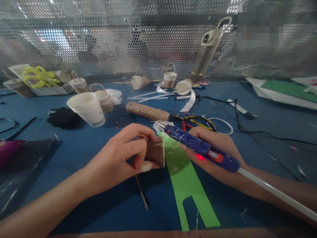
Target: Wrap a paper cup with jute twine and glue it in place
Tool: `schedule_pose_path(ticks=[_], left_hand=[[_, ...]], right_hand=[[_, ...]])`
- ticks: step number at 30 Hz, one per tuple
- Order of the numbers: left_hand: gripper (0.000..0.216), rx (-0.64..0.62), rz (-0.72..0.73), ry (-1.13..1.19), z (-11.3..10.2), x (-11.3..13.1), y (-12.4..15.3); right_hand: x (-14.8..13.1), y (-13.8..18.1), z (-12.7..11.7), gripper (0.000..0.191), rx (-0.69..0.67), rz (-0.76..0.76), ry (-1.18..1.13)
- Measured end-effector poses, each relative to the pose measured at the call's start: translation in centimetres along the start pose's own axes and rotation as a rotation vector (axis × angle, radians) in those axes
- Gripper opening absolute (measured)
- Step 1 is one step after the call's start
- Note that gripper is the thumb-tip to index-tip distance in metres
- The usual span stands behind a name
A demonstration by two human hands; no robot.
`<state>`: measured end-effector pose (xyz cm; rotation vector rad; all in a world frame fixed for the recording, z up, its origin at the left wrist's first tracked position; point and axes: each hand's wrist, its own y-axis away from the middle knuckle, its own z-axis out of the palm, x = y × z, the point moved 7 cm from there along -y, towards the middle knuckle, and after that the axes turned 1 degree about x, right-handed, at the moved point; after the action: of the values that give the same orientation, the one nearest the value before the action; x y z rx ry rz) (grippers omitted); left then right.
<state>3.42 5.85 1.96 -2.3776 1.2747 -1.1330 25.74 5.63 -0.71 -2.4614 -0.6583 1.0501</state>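
Observation:
My left hand [123, 155] is closed around a small cup wrapped in brown twine [156, 152], held on its side just above the blue table. My right hand [218, 145] grips a blue hot-glue gun [198, 147] with a red light lit and a white glue stick [277, 195] trailing from its back. The gun's nozzle points left, close to the wrapped cup's rim. A strand of twine [141, 191] hangs from the cup toward me. Under both lies a green paper cut-out [184, 178].
A twine spool [147, 111], stacked white paper cups [86, 107], scissors with yellow handles [198, 121], white ribbon strips [160, 96], small finished baskets [170, 77], a clear bottle [206, 53] and a black cable [247, 129] lie around. A perforated metal screen [123, 39] closes the back.

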Motion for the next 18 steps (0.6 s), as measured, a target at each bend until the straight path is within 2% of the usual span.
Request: schedule_pose_path(ticks=[7, 18], left_hand=[[0.041, 0.013, -0.004, 0.021, -0.12, -0.09, 0.21], [0.045, 0.018, 0.011, 0.008, -0.07, 0.06, 0.04]], right_hand=[[-0.59, 0.0, -0.08, 0.016, -0.034, 0.08, 0.009], [-0.77, 0.03, -0.15, 0.016, -0.036, 0.092, 0.008]])
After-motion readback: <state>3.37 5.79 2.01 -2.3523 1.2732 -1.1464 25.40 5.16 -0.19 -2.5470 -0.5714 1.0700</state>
